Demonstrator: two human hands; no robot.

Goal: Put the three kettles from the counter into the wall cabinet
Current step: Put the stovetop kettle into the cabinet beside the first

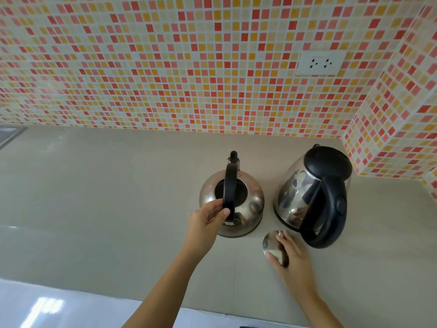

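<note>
Two kettles stand on the counter (118, 197); your left hand (208, 221) grips the stovetop kettle (246, 204) handle, your right hand (290, 254) clasps its steel lid (272, 243). No writing legible.

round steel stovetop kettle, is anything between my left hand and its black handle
Nothing visible: the left hand already touches the black arched handle of the round steel stovetop kettle. Its lid opening is uncovered; the right hand rests on a round steel lid on the counter.

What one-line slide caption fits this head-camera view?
Left hand grips the lidless round steel stovetop kettle's black handle; right hand grips its shiny steel lid beside the steel electric kettle.
</note>
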